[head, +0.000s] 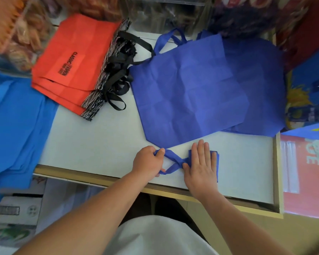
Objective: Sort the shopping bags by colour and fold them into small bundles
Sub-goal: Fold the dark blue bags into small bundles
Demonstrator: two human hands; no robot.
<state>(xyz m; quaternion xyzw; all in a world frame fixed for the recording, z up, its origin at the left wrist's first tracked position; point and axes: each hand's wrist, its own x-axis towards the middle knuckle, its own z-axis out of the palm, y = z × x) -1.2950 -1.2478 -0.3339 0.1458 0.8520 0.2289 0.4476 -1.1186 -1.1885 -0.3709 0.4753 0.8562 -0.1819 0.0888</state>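
A small folded violet-blue bag bundle lies near the front edge of the white table. My right hand presses flat on it with straight fingers. My left hand grips the bundle's handle loops, pulled out to the left. Behind them a pile of flat violet-blue bags is spread out. A stack of red bags with black handles lies at the back left. Lighter blue bags hang over the table's left end.
Packaged goods and shelves crowd the back and right side, with a red box by the table's right end. Cartons stand on the floor at lower left. Bare tabletop shows between the red stack and my hands.
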